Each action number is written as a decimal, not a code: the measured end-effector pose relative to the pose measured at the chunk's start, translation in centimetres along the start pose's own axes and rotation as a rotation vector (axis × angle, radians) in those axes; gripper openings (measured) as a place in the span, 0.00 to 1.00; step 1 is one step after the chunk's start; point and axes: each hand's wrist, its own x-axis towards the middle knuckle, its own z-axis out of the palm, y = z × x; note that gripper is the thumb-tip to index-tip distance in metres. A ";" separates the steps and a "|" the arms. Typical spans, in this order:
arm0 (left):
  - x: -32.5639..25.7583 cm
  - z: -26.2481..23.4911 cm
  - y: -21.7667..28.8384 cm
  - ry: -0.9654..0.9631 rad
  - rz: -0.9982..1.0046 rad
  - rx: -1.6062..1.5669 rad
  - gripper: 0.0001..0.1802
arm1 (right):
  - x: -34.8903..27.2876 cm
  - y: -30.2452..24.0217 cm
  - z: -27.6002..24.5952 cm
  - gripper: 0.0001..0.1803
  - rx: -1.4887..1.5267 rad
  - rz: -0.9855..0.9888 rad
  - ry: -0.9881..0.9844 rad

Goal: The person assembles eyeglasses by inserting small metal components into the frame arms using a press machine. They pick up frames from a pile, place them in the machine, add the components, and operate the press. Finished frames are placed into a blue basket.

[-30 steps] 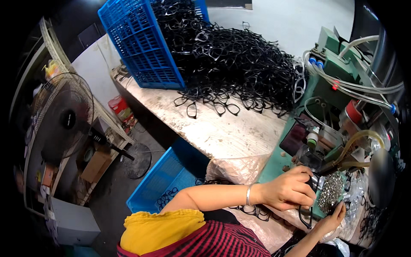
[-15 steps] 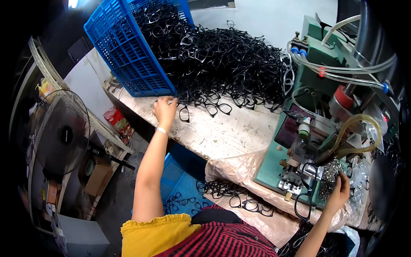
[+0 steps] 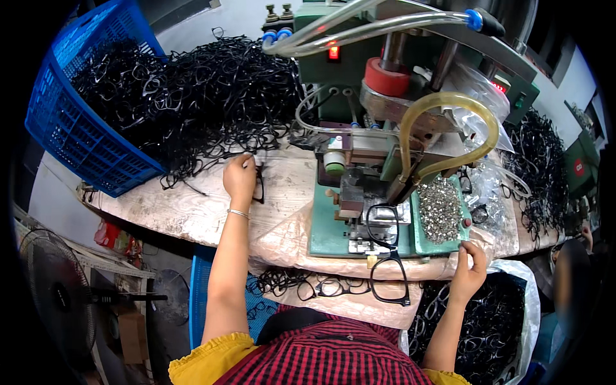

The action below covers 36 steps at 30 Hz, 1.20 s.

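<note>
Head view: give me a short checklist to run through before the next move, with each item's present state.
1. Left hand on a black frame at the pile's edge: ok.
2. Frame lifted off the table: not ok, it lies flat.
3. Machine free: not ok, a glasses frame hangs at its front.
4. Right hand by the tray of small metal parts: ok.
5. Part pinched in the right fingers: cannot tell.

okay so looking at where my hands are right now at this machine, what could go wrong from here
The left hand holds one black eyeglass frame at the edge of a tangled pile of frames; pulling may drag others off the table. The right hand sits at the tray of small metal parts, which could spill. A frame on the machine overhangs the edge.
</note>
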 end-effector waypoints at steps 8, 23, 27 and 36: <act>0.6 -0.7 3.2 0.285 0.308 0.111 0.08 | 5.5 -4.9 7.4 0.06 0.400 0.233 -0.226; -3.8 -3.1 3.6 -0.124 -0.034 0.214 0.18 | 2.8 -12.9 10.2 0.28 0.932 0.141 -0.323; -6.3 -13.0 12.8 -0.179 0.040 -1.163 0.13 | 2.6 -13.2 10.3 0.32 1.133 0.294 -0.306; -6.2 -14.6 21.0 -0.049 0.672 -1.164 0.09 | 1.9 -15.2 10.6 0.30 1.243 0.389 -0.277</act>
